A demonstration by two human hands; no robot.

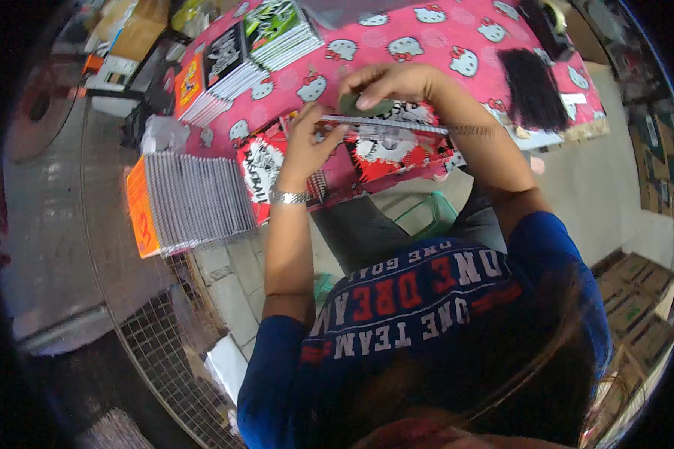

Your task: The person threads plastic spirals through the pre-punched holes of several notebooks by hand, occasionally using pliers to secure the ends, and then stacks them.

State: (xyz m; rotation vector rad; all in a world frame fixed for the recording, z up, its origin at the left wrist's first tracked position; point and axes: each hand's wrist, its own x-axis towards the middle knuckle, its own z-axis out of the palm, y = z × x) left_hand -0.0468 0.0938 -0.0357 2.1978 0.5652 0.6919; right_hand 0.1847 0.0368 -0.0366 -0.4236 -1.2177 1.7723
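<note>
My left hand [311,142], with a silver watch band at its wrist, pinches the left end of a thin notebook [386,124] held edge-up. A dark spiral coil [473,130] runs along that edge and sticks out past its right end. Just above the edge, my right hand [397,84] is closed on a dark green flat piece [370,104]; its kind is unclear. Below lie red, white and black notebook covers, one left [260,166] and one right [397,156] of my left wrist.
A tall row of spiral notebooks [198,196] with an orange cover stands at the left. Other notebook stacks [281,34] sit at the back left. A bundle of black coils [532,90] lies right on the pink tablecloth [367,52]. A green stool [430,213] is below the table.
</note>
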